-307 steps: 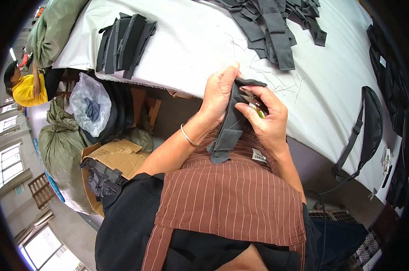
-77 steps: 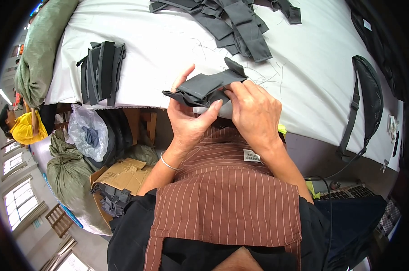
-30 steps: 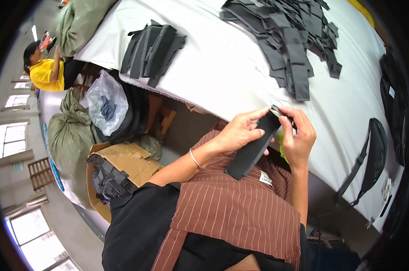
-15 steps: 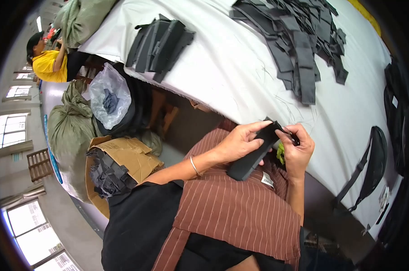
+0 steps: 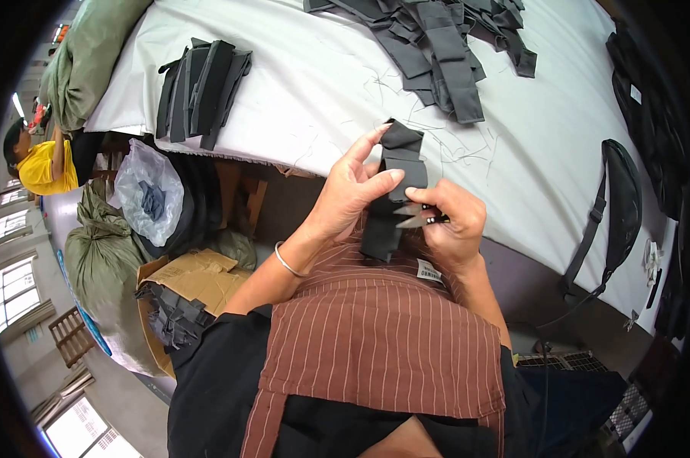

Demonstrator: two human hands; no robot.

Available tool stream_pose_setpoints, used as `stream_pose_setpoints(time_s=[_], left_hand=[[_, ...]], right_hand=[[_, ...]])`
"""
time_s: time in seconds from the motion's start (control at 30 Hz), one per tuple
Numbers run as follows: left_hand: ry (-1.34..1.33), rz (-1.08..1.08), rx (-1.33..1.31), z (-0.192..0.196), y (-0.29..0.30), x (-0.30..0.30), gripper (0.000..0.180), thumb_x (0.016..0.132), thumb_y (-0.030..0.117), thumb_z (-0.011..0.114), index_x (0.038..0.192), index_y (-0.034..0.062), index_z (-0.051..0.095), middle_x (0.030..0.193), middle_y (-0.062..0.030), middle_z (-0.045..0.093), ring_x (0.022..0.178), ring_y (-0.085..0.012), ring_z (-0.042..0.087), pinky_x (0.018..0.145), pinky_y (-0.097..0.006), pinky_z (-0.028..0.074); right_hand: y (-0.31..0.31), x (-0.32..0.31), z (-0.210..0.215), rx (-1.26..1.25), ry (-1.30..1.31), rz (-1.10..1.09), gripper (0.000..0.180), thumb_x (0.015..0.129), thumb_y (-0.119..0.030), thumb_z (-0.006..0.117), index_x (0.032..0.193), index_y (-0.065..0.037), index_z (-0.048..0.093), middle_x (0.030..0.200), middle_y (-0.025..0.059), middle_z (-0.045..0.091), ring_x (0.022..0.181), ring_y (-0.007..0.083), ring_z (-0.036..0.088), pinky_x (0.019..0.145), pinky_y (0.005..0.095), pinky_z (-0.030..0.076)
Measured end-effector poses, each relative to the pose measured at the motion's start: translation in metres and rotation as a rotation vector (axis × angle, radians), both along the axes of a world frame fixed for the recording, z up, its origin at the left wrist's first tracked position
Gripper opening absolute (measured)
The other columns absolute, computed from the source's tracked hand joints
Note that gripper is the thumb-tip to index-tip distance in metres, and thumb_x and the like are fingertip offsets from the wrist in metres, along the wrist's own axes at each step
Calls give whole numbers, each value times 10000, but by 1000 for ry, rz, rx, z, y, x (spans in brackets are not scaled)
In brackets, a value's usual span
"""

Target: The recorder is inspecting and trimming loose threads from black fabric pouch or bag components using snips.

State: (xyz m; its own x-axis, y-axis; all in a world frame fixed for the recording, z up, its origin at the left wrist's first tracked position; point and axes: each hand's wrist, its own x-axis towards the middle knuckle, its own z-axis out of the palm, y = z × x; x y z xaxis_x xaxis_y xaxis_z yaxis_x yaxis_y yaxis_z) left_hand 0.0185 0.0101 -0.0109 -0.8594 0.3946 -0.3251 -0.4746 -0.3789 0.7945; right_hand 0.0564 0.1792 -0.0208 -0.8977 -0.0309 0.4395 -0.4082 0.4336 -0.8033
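A black fabric strip (image 5: 403,169), folded in places, hangs in front of my apron near the table's edge. My left hand (image 5: 345,195) grips its left side, with the thumb across the front and a fingertip at the top end. In my closed right hand (image 5: 458,221) is a small pair of thread snips (image 5: 412,222), their pointed blades turned left toward the strip. The right fingertips touch the strip's right edge. Part of the snips is hidden in the palm.
On the white-covered table (image 5: 299,99) lie a heap of dark strips (image 5: 448,69), a neat stack (image 5: 204,91), loose threads and a black waist bag (image 5: 622,206). Left stand a carton (image 5: 207,278) of dark pieces, a plastic-lined bin (image 5: 131,187) and sacks. A person in yellow (image 5: 47,168) is farther off.
The strip has been raised and turned more upright, its upper part now facing me. The snips' blades have come into sight beside it. The whole view has shifted.
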Motion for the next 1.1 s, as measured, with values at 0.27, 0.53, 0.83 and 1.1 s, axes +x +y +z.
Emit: stream_pose_setpoints(time_s=[0.27,0.53,0.83,1.1], left_hand=[[236,-59,-147,2,3,0,692,872,-29,590,1475,54,261,1081,-84,604,959,-90,555,857,-241,463],[343,-93,-248,-2,3,0,723,855,-55,581,1484,43,240,1246,-143,537,1131,-140,517,945,-263,441],[362,-93,-242,-2,-1,1,726,836,-64,541,1486,43,236,1265,-166,538,1112,-168,546,937,-288,451],[175,-35,-59,-1,-5,-3,742,830,-29,481,1496,75,170,1173,-263,586,913,-308,681,817,-374,565]], right_hand=[[2,-11,15,-130,-225,-83,212,784,-121,729,984,-69,682,780,52,627,641,177,591,598,286,473],[-3,-18,17,80,-168,-116,113,790,-125,714,893,-80,697,781,42,656,661,172,622,566,290,471],[11,-15,17,-305,-490,-80,82,825,-74,691,893,-29,684,770,14,666,659,83,569,605,238,446],[19,-6,9,-348,-537,-63,122,865,-93,678,949,-4,671,766,-3,622,714,64,519,669,227,426]])
